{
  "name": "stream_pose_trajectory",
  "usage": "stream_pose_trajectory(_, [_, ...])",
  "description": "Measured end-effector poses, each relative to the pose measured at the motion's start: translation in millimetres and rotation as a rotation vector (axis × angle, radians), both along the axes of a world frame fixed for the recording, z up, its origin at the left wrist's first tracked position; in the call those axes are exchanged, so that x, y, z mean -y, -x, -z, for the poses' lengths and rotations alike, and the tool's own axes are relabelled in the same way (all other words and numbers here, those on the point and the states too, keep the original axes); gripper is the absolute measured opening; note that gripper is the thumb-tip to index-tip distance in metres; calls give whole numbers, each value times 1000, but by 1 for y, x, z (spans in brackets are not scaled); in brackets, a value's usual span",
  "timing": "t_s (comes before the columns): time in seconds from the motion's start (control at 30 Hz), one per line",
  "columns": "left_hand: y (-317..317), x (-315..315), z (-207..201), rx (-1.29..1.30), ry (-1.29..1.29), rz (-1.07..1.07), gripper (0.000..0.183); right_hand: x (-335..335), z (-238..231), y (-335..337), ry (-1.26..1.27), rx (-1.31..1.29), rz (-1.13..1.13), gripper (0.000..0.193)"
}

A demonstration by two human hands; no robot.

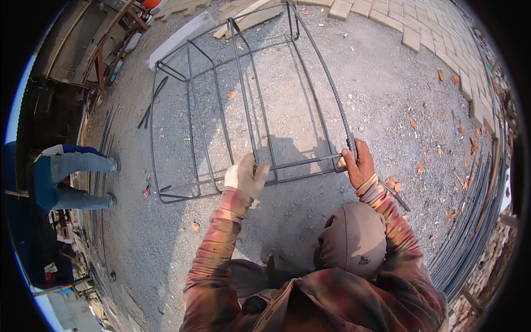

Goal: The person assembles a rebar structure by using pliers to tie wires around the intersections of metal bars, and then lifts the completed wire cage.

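A cage of bent ribbed rebar [238,58], long bars joined by rectangular stirrups, lies across the gravel in front of me. My left hand [247,175], in a pale work glove, is closed around the cage's near side, its fingers curled over a bar where a crosswise rod meets it. At the near right corner my right hand [360,164], bare, grips the thick ribbed bar, the thumb on its inner side. The fingers' undersides are hidden in both hands. Close to my right forearm is a rounded brown cloth shape [354,235], like a cap.
At left, a person in jeans [83,180] bends over. Bundled rebar rods [467,227] lie along the right. Paving blocks [381,19] edge the far right; a pale slab [182,39] and planks [251,22] lie beyond the cage. A short rod [395,196] rests near my right wrist.
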State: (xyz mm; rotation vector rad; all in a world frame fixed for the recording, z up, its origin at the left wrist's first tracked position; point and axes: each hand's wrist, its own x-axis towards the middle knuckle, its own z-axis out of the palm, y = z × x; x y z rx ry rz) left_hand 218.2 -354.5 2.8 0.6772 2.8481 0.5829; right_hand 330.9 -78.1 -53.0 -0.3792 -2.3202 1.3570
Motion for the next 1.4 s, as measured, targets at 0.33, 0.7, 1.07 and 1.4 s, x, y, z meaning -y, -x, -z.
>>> stream_pose_trajectory(0.33, [8, 17, 0, 301, -216, 99, 55, -11, 2, -1, -168, 89, -97, 49])
stream_pose_trajectory(0.7, [0, 0, -20, 200, -66, 103, 61, -29, 80, -48, 67, 253, 20, 99])
stream_pose_trajectory(1.07, [-5, 6, -3, -90, -4, 218, 61, 16, 167, -22, 17, 569, 204, 77])
stream_pose_trajectory(1.4, [-8, -8, -7, -40, -112, 162, 46, 22, 191, -16, 308, 472, 380, 48])
